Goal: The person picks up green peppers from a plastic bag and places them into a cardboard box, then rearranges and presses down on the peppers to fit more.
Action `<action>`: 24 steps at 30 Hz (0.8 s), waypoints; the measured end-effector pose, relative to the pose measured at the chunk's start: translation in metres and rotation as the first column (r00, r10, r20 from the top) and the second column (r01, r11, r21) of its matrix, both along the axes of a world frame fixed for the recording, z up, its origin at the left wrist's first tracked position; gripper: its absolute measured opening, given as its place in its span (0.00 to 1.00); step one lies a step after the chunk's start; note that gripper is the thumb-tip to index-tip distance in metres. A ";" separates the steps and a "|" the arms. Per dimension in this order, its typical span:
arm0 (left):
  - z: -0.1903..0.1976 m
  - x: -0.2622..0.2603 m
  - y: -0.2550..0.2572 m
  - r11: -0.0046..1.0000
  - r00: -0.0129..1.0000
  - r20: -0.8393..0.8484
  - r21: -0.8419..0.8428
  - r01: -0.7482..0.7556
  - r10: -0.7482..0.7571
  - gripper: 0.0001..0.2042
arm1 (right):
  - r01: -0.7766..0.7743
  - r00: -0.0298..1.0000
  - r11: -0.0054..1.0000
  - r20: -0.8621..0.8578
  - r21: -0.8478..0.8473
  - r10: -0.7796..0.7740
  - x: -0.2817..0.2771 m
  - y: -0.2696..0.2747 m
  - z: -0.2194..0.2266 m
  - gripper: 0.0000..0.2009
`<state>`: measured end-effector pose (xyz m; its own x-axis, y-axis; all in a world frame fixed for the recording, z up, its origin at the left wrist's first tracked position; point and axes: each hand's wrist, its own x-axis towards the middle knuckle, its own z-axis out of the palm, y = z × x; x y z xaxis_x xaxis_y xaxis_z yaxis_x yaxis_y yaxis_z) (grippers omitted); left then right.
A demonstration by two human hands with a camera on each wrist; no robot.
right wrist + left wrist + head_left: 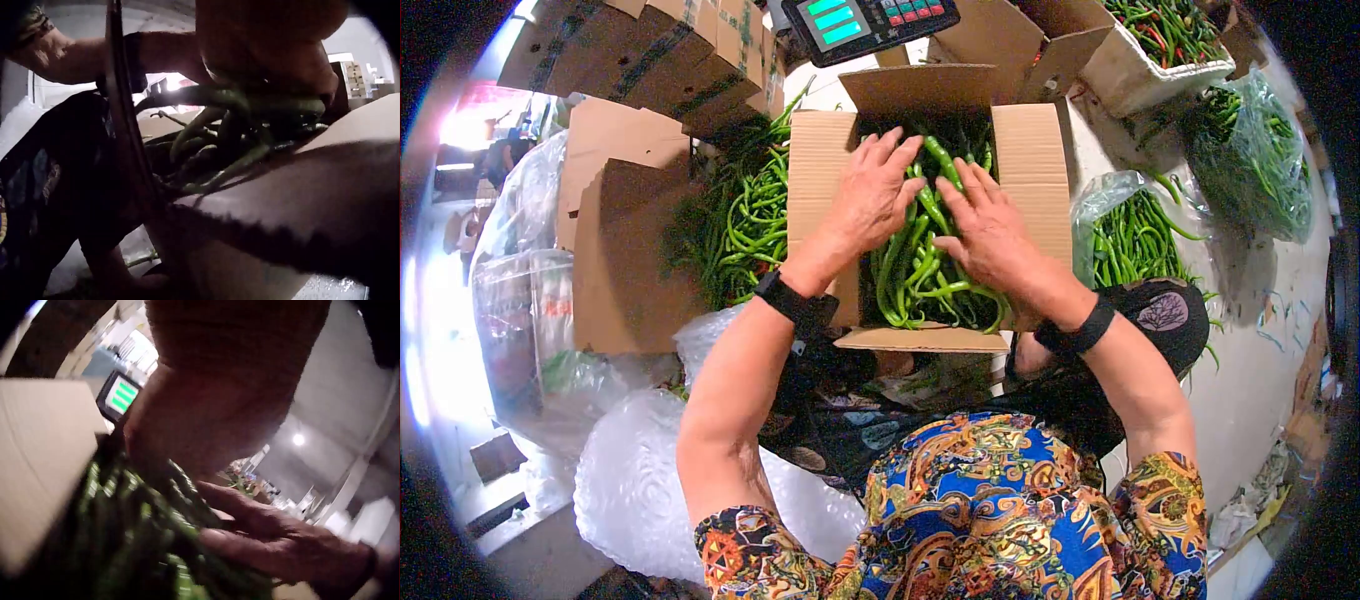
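Both hands rest on long green chili peppers (925, 265) that fill an open cardboard box (1030, 180). My left hand (870, 195) lies over the peppers on the box's left side, fingers extended toward the far end. On the right side, my right hand (990, 225) presses on the peppers with its fingers spread. One thick pepper (940, 158) lies between the two hands near the far end. In the left wrist view the peppers (144, 512) are blurred beneath the hands. In the right wrist view, peppers (219, 125) show under the palm.
A scale with a lit display (835, 20) stands beyond the box. Loose peppers (755, 215) lie to its left, and a bag of peppers (1135, 240) sits at right. A white foam box of peppers (1170, 75) is at the back right. Stacked cartons (670, 60) stand back left.
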<state>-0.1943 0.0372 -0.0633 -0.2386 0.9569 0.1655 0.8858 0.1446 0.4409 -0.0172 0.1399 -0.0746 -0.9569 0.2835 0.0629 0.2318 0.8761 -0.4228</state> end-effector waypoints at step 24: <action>-0.015 0.045 -0.007 0.970 0.972 -0.022 -0.059 -0.236 0.235 0.25 | 0.129 0.988 0.991 0.089 -0.039 -0.125 0.009 -0.012 0.022 0.37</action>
